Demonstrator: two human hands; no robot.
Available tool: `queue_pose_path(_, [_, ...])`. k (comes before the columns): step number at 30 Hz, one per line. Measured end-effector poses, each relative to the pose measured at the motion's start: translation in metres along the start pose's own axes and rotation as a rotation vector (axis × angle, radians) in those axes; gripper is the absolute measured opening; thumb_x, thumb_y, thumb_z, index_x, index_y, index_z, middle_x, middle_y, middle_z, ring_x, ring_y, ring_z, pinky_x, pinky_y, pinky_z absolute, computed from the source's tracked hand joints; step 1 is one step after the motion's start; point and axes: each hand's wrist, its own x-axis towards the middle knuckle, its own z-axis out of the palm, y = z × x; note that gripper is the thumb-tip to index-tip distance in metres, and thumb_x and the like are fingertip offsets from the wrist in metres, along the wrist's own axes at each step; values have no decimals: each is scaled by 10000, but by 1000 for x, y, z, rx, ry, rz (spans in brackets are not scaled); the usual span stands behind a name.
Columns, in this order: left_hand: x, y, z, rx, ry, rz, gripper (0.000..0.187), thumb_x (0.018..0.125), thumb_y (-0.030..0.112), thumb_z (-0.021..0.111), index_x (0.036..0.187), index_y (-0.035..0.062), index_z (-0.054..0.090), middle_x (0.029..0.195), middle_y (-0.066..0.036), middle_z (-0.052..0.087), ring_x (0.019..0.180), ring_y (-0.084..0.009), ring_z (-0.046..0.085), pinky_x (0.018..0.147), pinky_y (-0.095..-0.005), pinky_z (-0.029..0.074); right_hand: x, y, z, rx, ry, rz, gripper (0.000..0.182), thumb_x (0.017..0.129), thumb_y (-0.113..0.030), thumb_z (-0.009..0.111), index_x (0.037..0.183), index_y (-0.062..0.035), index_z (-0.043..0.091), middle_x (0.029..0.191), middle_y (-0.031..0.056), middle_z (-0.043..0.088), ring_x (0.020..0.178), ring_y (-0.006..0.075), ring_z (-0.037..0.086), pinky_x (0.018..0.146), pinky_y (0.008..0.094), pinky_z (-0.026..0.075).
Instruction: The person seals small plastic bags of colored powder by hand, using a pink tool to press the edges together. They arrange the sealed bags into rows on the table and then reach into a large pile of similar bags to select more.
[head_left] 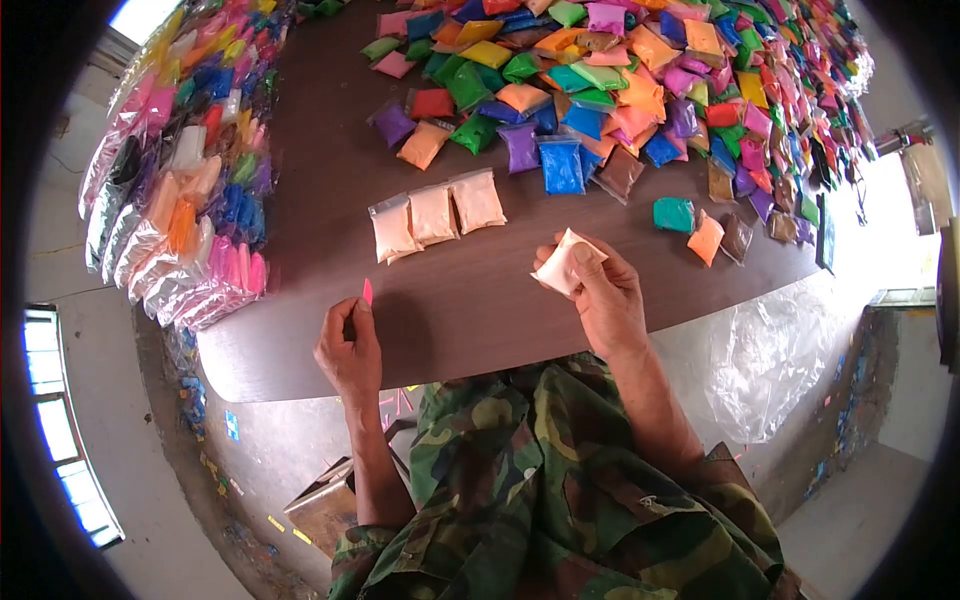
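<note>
Pinched in my left hand (350, 345) is a small pink strip (368, 291), held above the table's front edge. My right hand (605, 295) grips a pale peach packet (568, 262) between thumb and fingers, over the right part of the table. Three similar peach packets (433, 215) lie side by side on the brown table (330, 200), beyond and between my hands. A teal packet (673, 215), an orange packet (705, 238) and a brown packet (737, 238) rest to the right of my right hand.
A large heap of colourful packets (600, 90) covers the table's far side. Clear bags of coloured packets (190, 190) are piled along the left edge. Below the table's right side lies clear plastic sheeting (765, 360), and a cardboard box (325, 505) stands below at the left.
</note>
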Motion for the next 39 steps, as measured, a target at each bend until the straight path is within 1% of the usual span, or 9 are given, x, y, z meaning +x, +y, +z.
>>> queue_pose_path(1, [0, 0, 0, 2, 0, 4, 160, 1061, 179, 731, 1057, 22, 766, 815, -48, 718, 706, -110, 613, 646, -301, 488, 0, 0, 1, 3, -3, -7, 394, 1124, -298, 673, 1401, -19, 686, 1236, 163, 774, 1124, 250, 768, 946, 363, 627])
queue_pose_path(5, [0, -1, 1, 5, 17, 23, 158, 1060, 179, 729, 1057, 25, 765, 825, -65, 724, 709, -127, 621, 654, -315, 497, -1, -2, 3, 79, 28, 20, 386, 1118, -272, 685, 1410, -20, 678, 1265, 157, 762, 1140, 242, 758, 945, 357, 627])
queue_pose_path(11, [1, 3, -1, 1, 2, 3, 167, 1058, 190, 730, 1058, 26, 764, 835, -74, 730, 716, -137, 632, 664, -325, 507, -8, -14, 7, -9, 26, 4, 428, 1074, -116, 722, 1476, -22, 607, 1333, 158, 719, 1185, 246, 731, 962, 394, 650])
queue_pose_path(14, [0, 4, -1, -3, 6, 3, 169, 1058, 192, 730, 1057, 27, 763, 832, -70, 729, 716, -135, 635, 664, -323, 506, -11, -13, 6, 17, 20, 53, 462, 1058, -74, 729, 1493, -21, 583, 1317, 159, 721, 1174, 247, 733, 947, 408, 664])
queue_pose_path(17, [0, 0, 0, -1, 17, 8, 169, 1056, 193, 736, 1058, 26, 762, 823, -71, 728, 710, -133, 637, 661, -321, 507, -15, -6, 6, 46, 27, 84, 483, 1054, -69, 731, 1506, -22, 567, 1319, 167, 718, 1166, 241, 733, 935, 406, 669])
queue_pose_path(20, [0, 0, 0, 5, 12, 4, 167, 1054, 192, 742, 1055, 25, 760, 815, -74, 726, 703, -134, 637, 660, -319, 509, -19, -6, 13, 52, 72, 99, 492, 1044, -47, 734, 1501, -3, 558, 1308, 158, 715, 1164, 237, 729, 952, 410, 663])
queue_pose_path(26, [-1, 6, -1, -24, 24, 26, 155, 1053, 177, 741, 1044, 23, 757, 806, -74, 713, 704, -131, 632, 662, -319, 514, -25, -4, 14, -18, 47, 82, 507, 999, 34, 749, 1469, 36, 559, 1322, 144, 687, 1195, 238, 706, 969, 404, 655])
queue_pose_path(32, [-2, 4, -2, -42, 17, 2, 148, 1047, 165, 743, 1048, 19, 764, 819, -71, 725, 727, -123, 647, 681, -315, 524, -30, -4, 24, -11, 131, 94, 521, 989, 52, 746, 1471, 33, 547, 1332, 152, 683, 1197, 243, 708, 978, 403, 654])
queue_pose_path(39, [-1, 6, -3, -50, 19, 22, 152, 1040, 157, 750, 1045, 6, 769, 818, -76, 727, 735, -125, 652, 699, -309, 531, -33, -5, 28, 63, 126, 70, 523, 965, 49, 775, 1441, 36, 558, 1292, 149, 693, 1172, 242, 722, 987, 413, 649])
